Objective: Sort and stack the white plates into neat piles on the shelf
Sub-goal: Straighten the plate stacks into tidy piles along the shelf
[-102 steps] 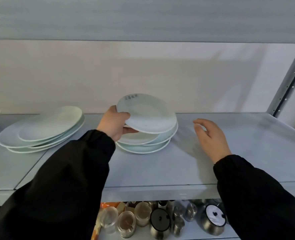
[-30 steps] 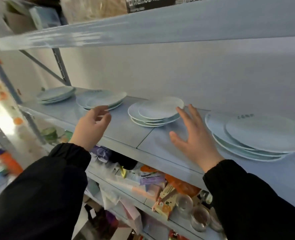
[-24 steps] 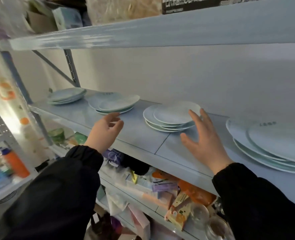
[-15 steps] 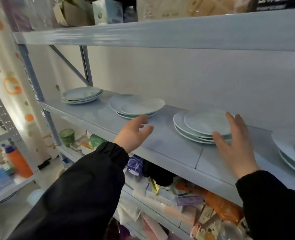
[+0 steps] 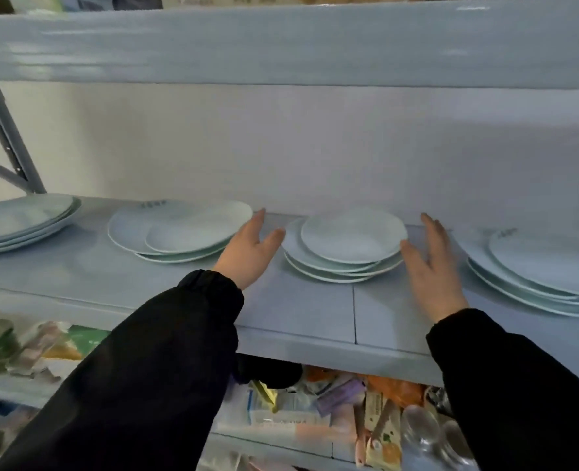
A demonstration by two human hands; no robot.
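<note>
Several piles of white plates stand along the grey shelf (image 5: 298, 311). The middle pile (image 5: 345, 246) has a smaller plate on top, sitting off-centre. My left hand (image 5: 247, 253) is open just left of this pile, and my right hand (image 5: 430, 266) is open just right of it; neither hand holds anything. Another uneven pile (image 5: 176, 231) lies to the left, with a smaller plate shifted to its right side. A far-left pile (image 5: 19, 220) and a larger right pile (image 5: 539, 270) are cut by the frame edges.
The upper shelf board (image 5: 281, 42) hangs low over the plates. A metal upright with a brace (image 5: 6, 137) stands at the back left. The shelf below (image 5: 315, 413) is crowded with packets, jars and glasses. A white wall closes the back.
My view has swung left along the shelf and closer. Both hands moved from the shelf front to either side of the middle pile. The plate held earlier is no longer in my left hand.
</note>
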